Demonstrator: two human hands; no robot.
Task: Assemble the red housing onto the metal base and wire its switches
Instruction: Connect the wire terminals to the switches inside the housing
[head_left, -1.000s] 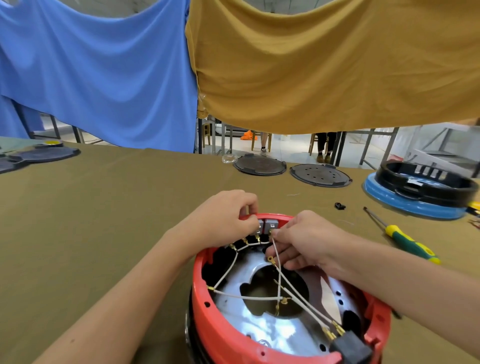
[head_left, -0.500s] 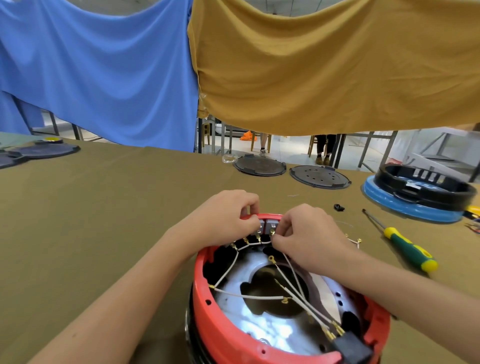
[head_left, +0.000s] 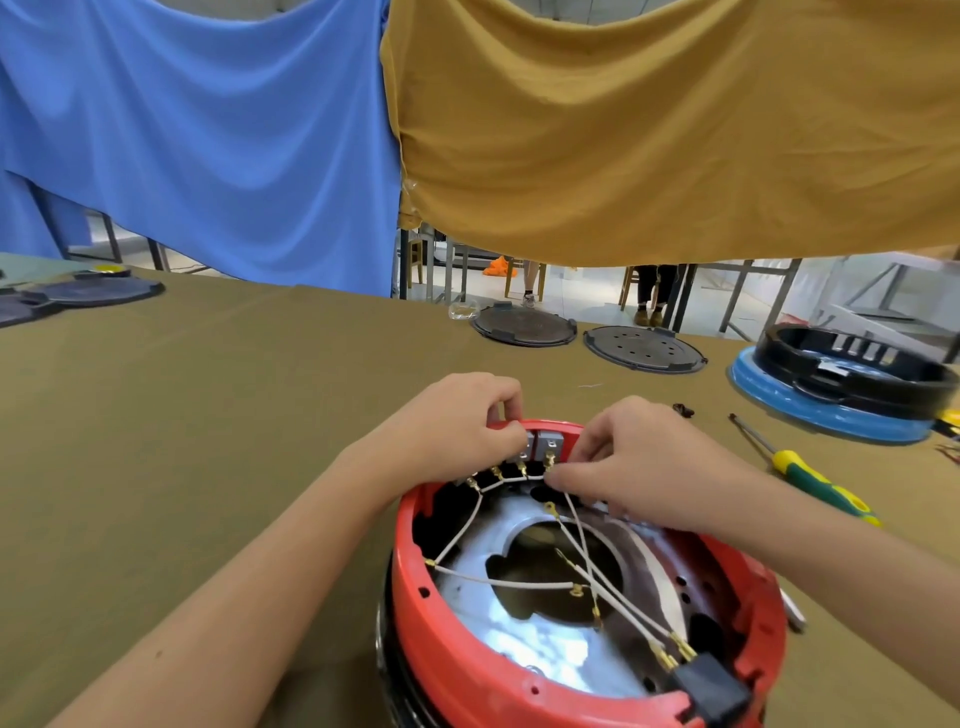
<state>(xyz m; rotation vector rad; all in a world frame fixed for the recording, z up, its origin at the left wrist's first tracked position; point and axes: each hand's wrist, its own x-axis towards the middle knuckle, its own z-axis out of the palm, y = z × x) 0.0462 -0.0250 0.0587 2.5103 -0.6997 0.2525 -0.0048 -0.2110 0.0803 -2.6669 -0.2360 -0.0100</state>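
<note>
The red housing (head_left: 441, 639) sits upside down on the olive table, with the shiny metal base (head_left: 540, 649) inside it. White wires (head_left: 592, 566) with brass terminals cross the base toward a black connector (head_left: 711, 686) at the near rim. Grey switches (head_left: 548, 444) sit at the far rim. My left hand (head_left: 452, 426) grips the far rim beside the switches, fingers curled over it. My right hand (head_left: 639, 462) pinches a white wire's terminal right at the switch tab.
A green-and-yellow screwdriver (head_left: 810, 483) lies to the right. Two dark round plates (head_left: 524, 327) rest at the table's far edge. A black ring on a blue base (head_left: 831, 410) stands far right. Blue and mustard cloths hang behind.
My right hand has moved up from the loose wires to the switches at the far rim, carrying a wire end to the tab. My left hand has stayed on the rim.
</note>
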